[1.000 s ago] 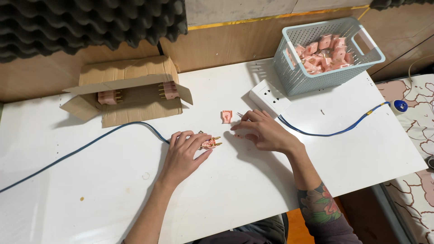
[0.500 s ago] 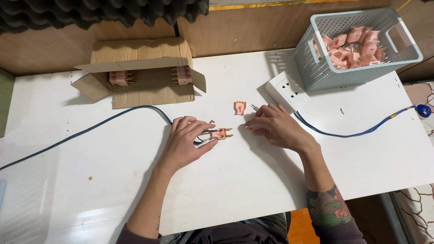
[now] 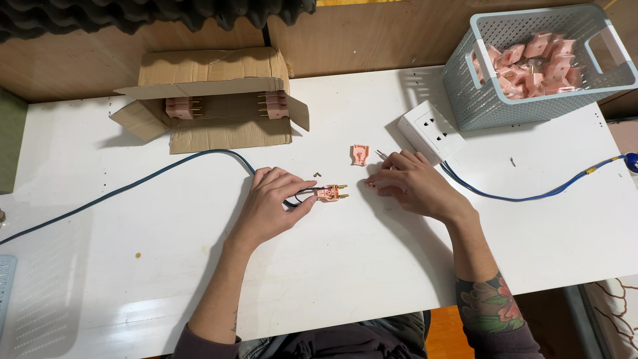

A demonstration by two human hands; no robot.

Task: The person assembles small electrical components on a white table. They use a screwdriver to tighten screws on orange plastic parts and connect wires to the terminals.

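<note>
table (image 3: 372,279): white, both hands lie flat on it | left hand (image 3: 271,205): fingers curled, pinching the blue cord just behind the pink plug (image 3: 330,193) | right hand (image 3: 412,185): loosely curled, palm down, near the pink cover (image 3: 359,154), cannot tell if it holds anything

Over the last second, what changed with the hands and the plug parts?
Little moved. The left hand kept the cable end pinned with the open pink plug at its fingertips. The right hand shifted slightly away from the loose pink cover, resting flat on the table; nothing visibly picked up or released. Cover, socket strip, basket and cardboard box stayed put; the camera view shifted.
</note>
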